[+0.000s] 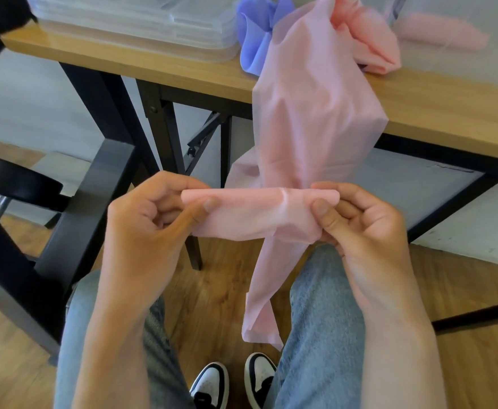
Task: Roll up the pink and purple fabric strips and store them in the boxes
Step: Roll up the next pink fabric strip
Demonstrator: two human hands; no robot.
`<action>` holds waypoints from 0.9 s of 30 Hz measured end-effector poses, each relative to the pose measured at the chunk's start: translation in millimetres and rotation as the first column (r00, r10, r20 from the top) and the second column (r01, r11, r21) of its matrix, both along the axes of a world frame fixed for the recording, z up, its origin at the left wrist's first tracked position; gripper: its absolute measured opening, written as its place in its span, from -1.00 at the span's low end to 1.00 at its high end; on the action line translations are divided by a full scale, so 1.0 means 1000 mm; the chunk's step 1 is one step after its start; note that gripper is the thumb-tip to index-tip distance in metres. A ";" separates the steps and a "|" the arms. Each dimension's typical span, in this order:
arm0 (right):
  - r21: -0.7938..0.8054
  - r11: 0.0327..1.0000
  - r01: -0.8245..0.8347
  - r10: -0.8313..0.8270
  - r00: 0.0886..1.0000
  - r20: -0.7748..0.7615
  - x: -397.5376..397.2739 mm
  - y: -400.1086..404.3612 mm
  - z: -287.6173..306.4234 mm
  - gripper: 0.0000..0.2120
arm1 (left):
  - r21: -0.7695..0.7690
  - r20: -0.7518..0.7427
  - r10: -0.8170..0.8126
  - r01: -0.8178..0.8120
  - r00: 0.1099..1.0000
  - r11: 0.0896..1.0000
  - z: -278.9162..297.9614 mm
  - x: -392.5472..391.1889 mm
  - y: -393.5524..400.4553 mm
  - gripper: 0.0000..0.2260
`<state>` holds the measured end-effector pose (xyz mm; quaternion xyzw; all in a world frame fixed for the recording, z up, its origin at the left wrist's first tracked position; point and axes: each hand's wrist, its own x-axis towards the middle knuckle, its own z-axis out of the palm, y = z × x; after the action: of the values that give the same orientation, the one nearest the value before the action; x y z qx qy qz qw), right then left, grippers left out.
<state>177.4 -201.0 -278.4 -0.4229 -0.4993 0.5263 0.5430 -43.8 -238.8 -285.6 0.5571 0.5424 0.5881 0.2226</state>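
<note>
Black chair parts (73, 219) fill the left edge of the view, standing on the wooden plank floor (212, 290) beside the black metal legs (165, 134) of a light wooden table (448, 113). On the tabletop at upper left lies a stack of clear flat plastic boxes (141, 22), closed and piled one on another. Below, over the person's lap in pale blue jeans (321, 320), the left hand (150, 219) has its thumb and curled fingers pinched onto the left end of a sheer pink fabric strip (309, 113), where the cloth is wound into a short flat roll (256, 211) held level between both hands. A loose tail of the same pink strip hangs down from the roll between the knees, ending above a pair of black-and-white sneakers (233, 382). Just right of the boxes, a bunched purple fabric strip (256, 39) rests on the table, touching the pink strip, which climbs from the roll up over the table edge into a crumpled heap on top. The right hand (356, 225) pinches the right end of the roll, thumb on the near face and fingers curled behind it. At far upper right a blurred pale pink roll (439, 32) lies on the table; whether it sits inside a clear container cannot be told.
</note>
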 end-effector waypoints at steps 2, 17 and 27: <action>0.022 0.999 0.025 -0.025 1.000 0.006 0.002 0.001 -0.001 -0.73 | 0.011 -0.006 -0.021 0.021 1.000 1.000 0.000 -0.002 -0.001 -0.81; 0.087 0.996 0.013 -0.019 0.997 0.073 0.007 0.002 -0.006 -0.83 | -0.009 -0.103 -0.084 0.084 0.991 0.996 0.000 -0.011 -0.004 -0.79; 0.143 0.985 -0.101 0.092 0.993 0.071 0.012 -0.001 -0.002 -0.73 | 0.079 -0.006 -0.110 0.110 0.994 0.991 0.002 -0.009 -0.004 -0.77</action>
<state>189.0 -202.5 -280.1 -0.3739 -0.5734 0.5003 0.5302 -53.1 -243.2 -283.9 0.5949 0.4874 0.5955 0.2320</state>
